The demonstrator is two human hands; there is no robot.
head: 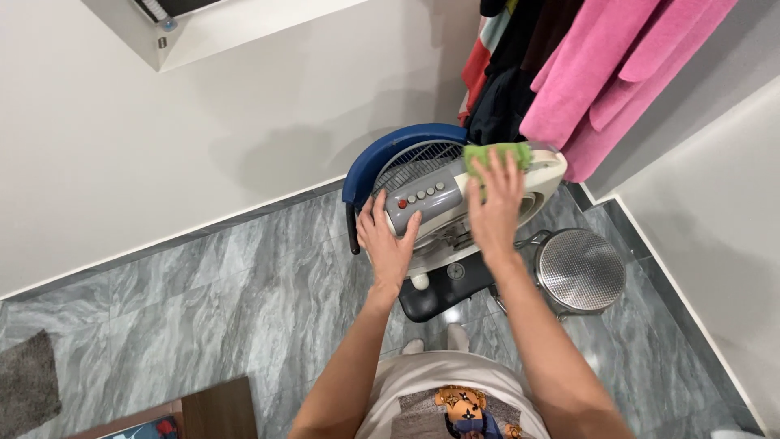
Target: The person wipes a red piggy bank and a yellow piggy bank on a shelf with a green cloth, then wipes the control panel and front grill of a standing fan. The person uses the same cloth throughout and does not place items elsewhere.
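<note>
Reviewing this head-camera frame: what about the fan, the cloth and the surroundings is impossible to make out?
- Fan: its base and stand are hidden behind the housing and the left hand.
- Green cloth: mostly covered by the right hand; full size unclear.
- Button markings: too small.
- Hanging clothes: cut off by the top edge.
- Metal stool: legs hidden beneath the seat.

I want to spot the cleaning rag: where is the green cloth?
In the head view, the green cloth lies right of centre under the right hand, pressed on the fan below the pink garment.
</note>
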